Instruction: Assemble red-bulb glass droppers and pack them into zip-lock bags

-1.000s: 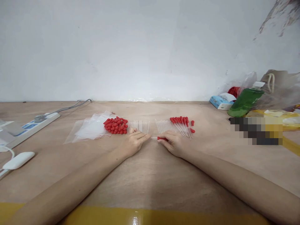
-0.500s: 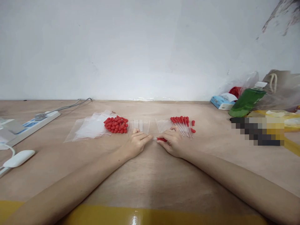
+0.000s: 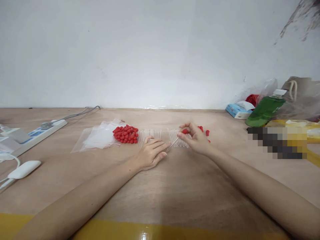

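Observation:
My right hand (image 3: 196,137) pinches a dropper by its red rubber bulb (image 3: 184,131), and its thin glass tube (image 3: 174,143) slants down to the left. My left hand (image 3: 153,153) has its fingers stretched out and the thumb apart, close to the tube's lower tip; whether they touch I cannot tell. Behind the left hand lies a row of clear glass tubes (image 3: 142,135), beside a pile of red rubber bulbs (image 3: 125,134). Another row of glass tubes (image 3: 173,135) lies behind the right hand, which partly hides it. Red bulbs (image 3: 207,133) show just right of that hand.
Clear plastic bags (image 3: 96,136) lie left of the pile. A white power strip (image 3: 37,135) with cables stands at far left. On the right are a blue tissue box (image 3: 237,110), a green bottle (image 3: 265,108) and a pixelated dark object. Yellow tape (image 3: 117,230) crosses the front edge.
My right hand has risen and moved right with the dropper, tilting it from nearly level to slanted. My left hand has opened its fingers and no longer pinches the tube end.

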`<state>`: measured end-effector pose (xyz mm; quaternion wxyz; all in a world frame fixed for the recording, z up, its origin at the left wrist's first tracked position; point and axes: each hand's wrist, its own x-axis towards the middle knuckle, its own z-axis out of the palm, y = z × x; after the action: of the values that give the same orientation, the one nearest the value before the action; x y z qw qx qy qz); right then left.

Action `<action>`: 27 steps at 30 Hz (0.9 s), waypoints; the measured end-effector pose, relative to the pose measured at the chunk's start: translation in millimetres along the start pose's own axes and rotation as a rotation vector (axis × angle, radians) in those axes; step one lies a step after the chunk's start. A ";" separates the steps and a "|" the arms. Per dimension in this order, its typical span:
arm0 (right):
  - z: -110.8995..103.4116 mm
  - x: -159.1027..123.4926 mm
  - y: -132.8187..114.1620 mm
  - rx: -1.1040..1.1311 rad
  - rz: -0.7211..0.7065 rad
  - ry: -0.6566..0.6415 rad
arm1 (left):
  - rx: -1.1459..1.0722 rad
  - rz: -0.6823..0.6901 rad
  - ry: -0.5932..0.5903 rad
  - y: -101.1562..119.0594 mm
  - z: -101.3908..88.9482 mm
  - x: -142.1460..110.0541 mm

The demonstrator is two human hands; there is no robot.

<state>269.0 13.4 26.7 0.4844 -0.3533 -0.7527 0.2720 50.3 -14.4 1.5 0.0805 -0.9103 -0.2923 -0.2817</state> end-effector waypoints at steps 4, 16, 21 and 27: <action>-58.4 22.0 7.0 -0.068 0.190 0.152 | 0.003 -0.119 -0.009 1.8 -1.8 0.9; -121.9 4.3 106.7 -0.643 0.550 0.055 | 0.059 -0.229 0.044 0.9 3.2 1.4; -122.8 6.9 98.5 -0.726 0.533 0.070 | 0.074 -0.242 0.055 0.7 3.5 0.5; -125.8 7.1 69.6 -0.446 0.433 -0.460 | 0.103 -0.277 0.081 1.4 3.4 0.8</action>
<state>401.5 69.4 26.3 0.1453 -0.5306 -0.7903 0.2698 53.2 -14.2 -0.9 0.0993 -0.8439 -0.4256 -0.3111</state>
